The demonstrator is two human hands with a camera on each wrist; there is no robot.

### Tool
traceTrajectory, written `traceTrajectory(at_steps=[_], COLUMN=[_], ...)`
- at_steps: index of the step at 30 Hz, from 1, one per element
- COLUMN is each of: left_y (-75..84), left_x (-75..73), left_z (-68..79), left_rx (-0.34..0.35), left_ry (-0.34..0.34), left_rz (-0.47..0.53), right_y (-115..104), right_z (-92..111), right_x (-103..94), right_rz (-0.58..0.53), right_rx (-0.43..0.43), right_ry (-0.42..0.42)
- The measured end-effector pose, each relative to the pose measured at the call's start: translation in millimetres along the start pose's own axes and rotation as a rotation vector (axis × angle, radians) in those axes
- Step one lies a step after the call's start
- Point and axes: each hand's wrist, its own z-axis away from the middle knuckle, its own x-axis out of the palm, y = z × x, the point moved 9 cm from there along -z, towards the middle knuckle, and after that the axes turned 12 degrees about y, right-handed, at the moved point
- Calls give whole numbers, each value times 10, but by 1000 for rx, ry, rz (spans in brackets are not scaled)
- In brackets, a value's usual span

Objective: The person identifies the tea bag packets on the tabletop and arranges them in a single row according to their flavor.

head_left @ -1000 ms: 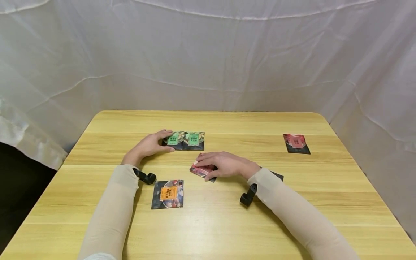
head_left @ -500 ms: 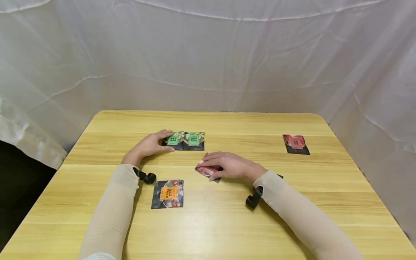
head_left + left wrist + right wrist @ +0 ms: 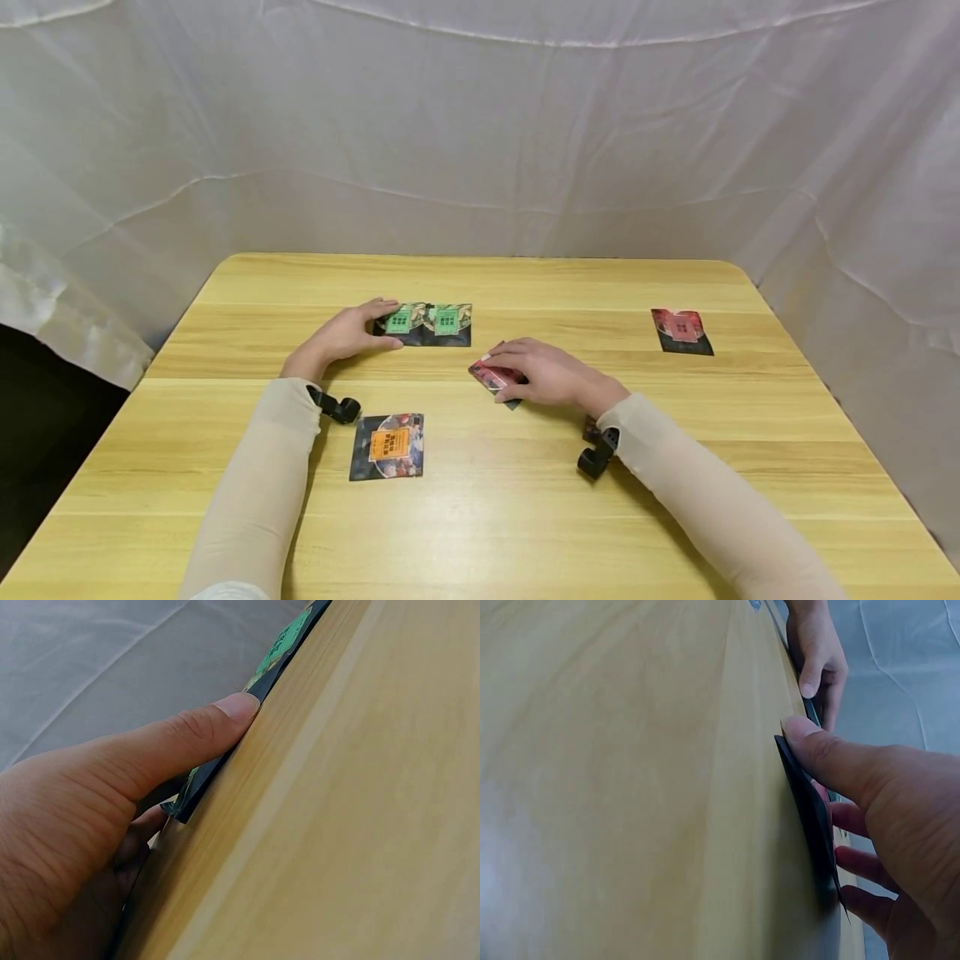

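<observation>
My left hand [image 3: 333,342] rests at the left end of two green-labelled packets [image 3: 447,325] lying side by side. In the left wrist view its thumb touches the near edge of a green-labelled packet [image 3: 289,641]; its other fingers are partly hidden. My right hand [image 3: 551,375] holds a red packet [image 3: 495,377] by its edges, between thumb and fingers, mostly under the palm. Tilted off the tabletop, that packet shows its dark underside in the right wrist view, with a shadow beneath it.
An orange-labelled packet [image 3: 387,447] lies nearer the front, left of centre. Another red packet [image 3: 682,332] is at the far right. Part of a dark packet [image 3: 591,429] peeks out by the right wrist. Pale curtains hang behind the wooden table [image 3: 480,533].
My right hand has moved right with the red packet. More of the dark packet is now covered by that forearm. The left hand and its green packets have stayed put.
</observation>
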Motion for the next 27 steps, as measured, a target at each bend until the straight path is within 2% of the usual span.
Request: traceTrajectory(at_steps=[11,22,27], left_y=[12,-2,0], left_x=[-18,-7,7], left_z=[-10,-13,-13], left_rx=[14,2,1], left_ry=[1,-5,-5], left_rz=[-15,-4,-2], right_y=[269,529,618], right_z=[34,-96,-149], right_x=[-92,-136,-139], right_rz=[43,111,93], right_rx=[96,230,269], right_ry=[0,50,77])
